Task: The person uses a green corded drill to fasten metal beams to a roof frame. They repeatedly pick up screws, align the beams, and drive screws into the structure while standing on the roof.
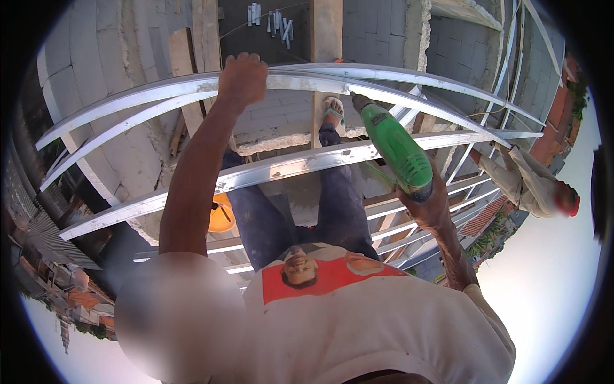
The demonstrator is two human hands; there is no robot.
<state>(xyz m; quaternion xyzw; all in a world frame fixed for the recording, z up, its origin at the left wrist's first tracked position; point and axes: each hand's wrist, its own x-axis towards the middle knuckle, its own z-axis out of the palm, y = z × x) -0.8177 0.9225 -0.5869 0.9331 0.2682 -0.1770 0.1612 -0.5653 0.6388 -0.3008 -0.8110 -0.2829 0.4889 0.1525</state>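
My left hand point(243, 82) is closed over the upper silvery metal channel point(294, 82), its fingers curled at the far edge. In my right hand point(427, 208) is a green power drill point(398, 148), held by its rear end and handle. The drill's nose points forward and left, and its tip is at the same channel, right of my left hand; whether it touches the metal is hard to tell. Another metal channel point(288, 168) crosses nearer me, over my legs. My sandalled foot point(332, 110) rests on a wooden beam point(326, 45).
Several metal pieces point(279, 27) lie far below, between block walls. A yellow-orange rounded object point(221, 213) sits by my left leg. At the right, another person point(531, 179) in a red cap is at the channels' ends. More metal bars point(409, 237) run behind my right side.
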